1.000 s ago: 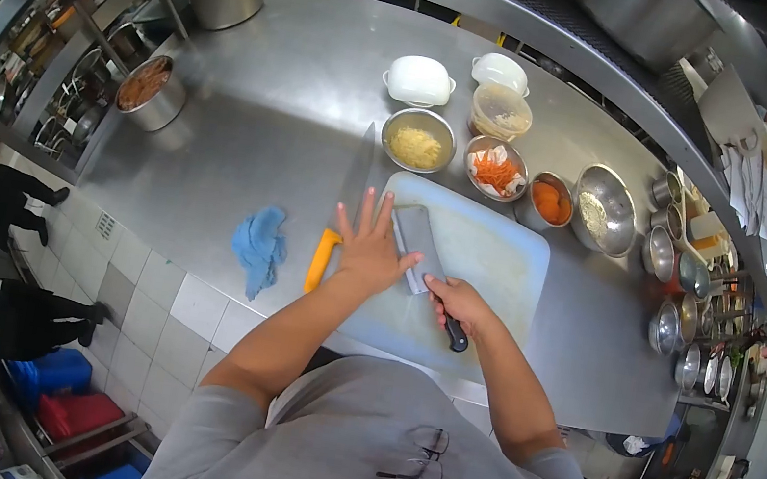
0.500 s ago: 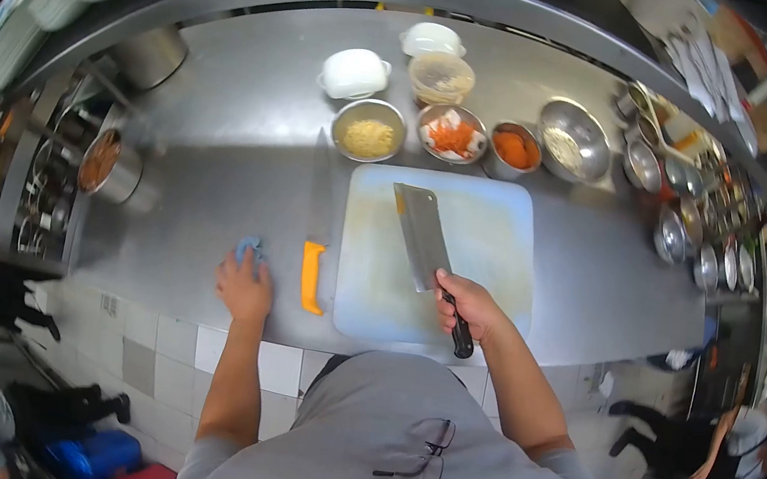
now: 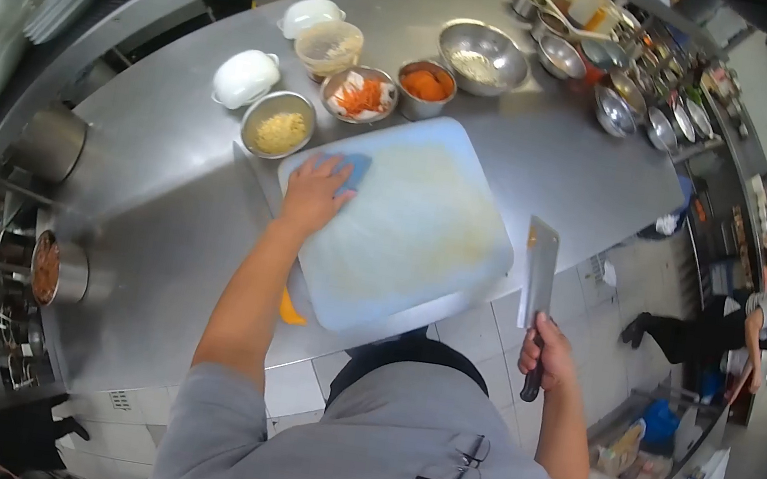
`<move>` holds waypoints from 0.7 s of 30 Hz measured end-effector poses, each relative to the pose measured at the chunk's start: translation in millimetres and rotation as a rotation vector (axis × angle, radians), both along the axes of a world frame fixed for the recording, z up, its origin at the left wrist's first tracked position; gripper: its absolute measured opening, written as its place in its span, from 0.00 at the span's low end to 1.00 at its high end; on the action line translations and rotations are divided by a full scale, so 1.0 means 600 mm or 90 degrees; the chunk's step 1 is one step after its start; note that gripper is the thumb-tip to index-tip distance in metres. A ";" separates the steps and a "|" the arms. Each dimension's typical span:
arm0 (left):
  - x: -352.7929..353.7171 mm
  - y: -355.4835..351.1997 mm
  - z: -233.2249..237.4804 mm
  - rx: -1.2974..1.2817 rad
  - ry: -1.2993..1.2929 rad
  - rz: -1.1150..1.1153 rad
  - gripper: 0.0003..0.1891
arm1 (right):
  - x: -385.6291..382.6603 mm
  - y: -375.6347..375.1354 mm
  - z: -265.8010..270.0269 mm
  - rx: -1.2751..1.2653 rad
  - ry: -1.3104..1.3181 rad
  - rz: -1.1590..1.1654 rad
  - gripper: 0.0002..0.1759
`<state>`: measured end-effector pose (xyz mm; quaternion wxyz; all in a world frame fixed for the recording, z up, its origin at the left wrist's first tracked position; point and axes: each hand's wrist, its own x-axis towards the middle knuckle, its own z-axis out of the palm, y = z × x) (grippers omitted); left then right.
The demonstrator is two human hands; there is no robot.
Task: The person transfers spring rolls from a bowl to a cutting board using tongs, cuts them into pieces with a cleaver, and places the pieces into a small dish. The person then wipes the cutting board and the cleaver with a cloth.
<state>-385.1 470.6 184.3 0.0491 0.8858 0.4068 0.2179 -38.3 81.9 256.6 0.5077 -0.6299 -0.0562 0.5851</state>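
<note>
"On the steel table (image 3: 149,284), head view: items listed?"

"One cutting board (image 3: 404,233), pale, set at a slant. One cloth (image 3: 352,170), blue, at the board's far left corner, under the left hand (image 3: 313,194); fingers spread over it, not closed round it."

"Right hand (image 3: 552,354)?"

"Wrapped round the handle of one cleaver (image 3: 541,268), blade pointing away from the body, held apart from the board, off its right side."

"Neighbours?"

"One orange-handled knife (image 3: 291,307), left of the board, partly hidden by the left forearm (image 3: 251,299); whether the board overlies it, cannot tell. One metal bowl (image 3: 250,132), chopped yellow food, just beside the cloth's corner."

"Hazards, as judged?"

"Three. Cloth pushed too far: bowl knocked. Forearm lowered carelessly: a nick from the knife. Cleaver loosely held: a drop past the table's edge."
</note>
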 end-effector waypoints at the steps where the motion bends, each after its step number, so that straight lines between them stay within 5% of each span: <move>1: 0.016 -0.003 -0.024 0.079 0.079 0.019 0.24 | -0.002 -0.024 0.000 -0.008 0.006 -0.031 0.26; 10: -0.005 -0.048 -0.067 -0.047 -0.035 0.061 0.17 | 0.058 -0.149 -0.047 0.023 0.067 -0.139 0.27; 15: -0.007 -0.136 -0.013 -0.165 -0.036 0.059 0.15 | 0.136 -0.196 -0.058 0.054 0.082 -0.125 0.26; 21: -0.029 -0.225 -0.069 -0.193 -0.084 0.091 0.15 | 0.264 -0.306 -0.089 0.065 0.082 -0.086 0.25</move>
